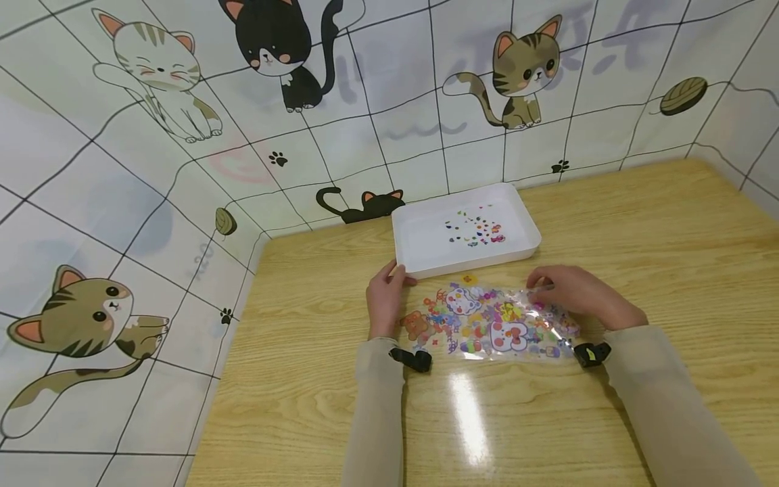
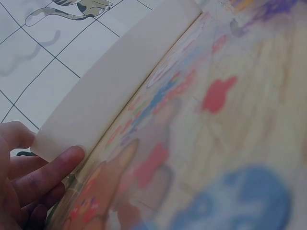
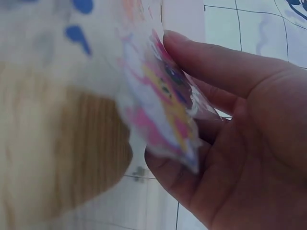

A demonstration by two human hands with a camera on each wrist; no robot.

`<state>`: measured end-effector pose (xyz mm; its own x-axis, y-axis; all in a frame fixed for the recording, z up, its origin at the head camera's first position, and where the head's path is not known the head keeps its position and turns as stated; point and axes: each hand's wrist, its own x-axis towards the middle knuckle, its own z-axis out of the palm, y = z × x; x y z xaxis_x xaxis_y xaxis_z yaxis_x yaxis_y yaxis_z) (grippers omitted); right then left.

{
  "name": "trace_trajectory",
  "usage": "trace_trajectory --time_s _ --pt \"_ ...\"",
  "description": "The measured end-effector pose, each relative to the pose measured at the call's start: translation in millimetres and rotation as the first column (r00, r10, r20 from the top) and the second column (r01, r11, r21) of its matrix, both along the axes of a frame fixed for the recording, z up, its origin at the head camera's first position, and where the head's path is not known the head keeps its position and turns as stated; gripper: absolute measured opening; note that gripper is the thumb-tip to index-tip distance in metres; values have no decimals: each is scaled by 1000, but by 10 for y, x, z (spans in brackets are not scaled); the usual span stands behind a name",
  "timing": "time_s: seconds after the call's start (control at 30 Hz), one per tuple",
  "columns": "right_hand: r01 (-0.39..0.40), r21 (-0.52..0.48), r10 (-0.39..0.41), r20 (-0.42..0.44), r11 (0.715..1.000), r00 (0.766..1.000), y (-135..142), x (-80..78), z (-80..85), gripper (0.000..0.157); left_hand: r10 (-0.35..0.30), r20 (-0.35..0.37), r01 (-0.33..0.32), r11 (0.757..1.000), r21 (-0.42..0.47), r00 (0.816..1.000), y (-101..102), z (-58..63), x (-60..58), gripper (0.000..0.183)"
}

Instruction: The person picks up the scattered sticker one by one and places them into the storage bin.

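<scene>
My left hand (image 1: 385, 301) grips the near left corner of a shallow white tray (image 1: 426, 251), with fingertips on its outer walls in the left wrist view. Small colourful bits (image 1: 481, 230) lie scattered inside the tray, mostly toward its right half. In front of the tray is a clear plastic bag (image 1: 487, 325) full of bright cartoon stickers, among them a brown bear and a white rabbit. Its upper right part is pinched by my right hand (image 1: 575, 291). The right wrist view shows the plastic (image 3: 158, 100) standing up between thumb and fingers.
The wood-grain table (image 1: 292, 406) reaches to a tiled wall (image 1: 402, 135) decorated with cartoon cats, close behind the tray. A second wall (image 1: 152, 223) borders the table on the left. Black straps (image 1: 416, 360) sit at both wrists, beside the bag's lower corners.
</scene>
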<state>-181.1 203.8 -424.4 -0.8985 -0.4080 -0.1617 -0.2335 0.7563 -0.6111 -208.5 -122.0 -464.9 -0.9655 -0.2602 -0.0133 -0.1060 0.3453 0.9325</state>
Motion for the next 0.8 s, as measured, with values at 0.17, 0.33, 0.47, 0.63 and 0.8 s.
trace_trajectory --time_s 0.17,0.33,0.47,0.63,0.8 --pt "7 -5 -7 -5 1000 1000 11 1 40 25 8 3 -8 1000 -8 1000 4 9 1 43" --pt "24 -7 -24 -7 1000 1000 18 -13 43 24 10 0 -10 1000 -7 1000 10 13 4 43" --pt "70 -25 -70 12 997 997 19 -24 38 26 12 2 -12 1000 -1 1000 13 16 9 43" --pt "113 -5 -113 25 994 993 32 -24 57 30 10 3 -10 1000 2 1000 11 9 4 43" --pt "94 22 -94 16 995 995 46 -24 74 27 8 6 -8 1000 3 1000 8 0 -1 44"
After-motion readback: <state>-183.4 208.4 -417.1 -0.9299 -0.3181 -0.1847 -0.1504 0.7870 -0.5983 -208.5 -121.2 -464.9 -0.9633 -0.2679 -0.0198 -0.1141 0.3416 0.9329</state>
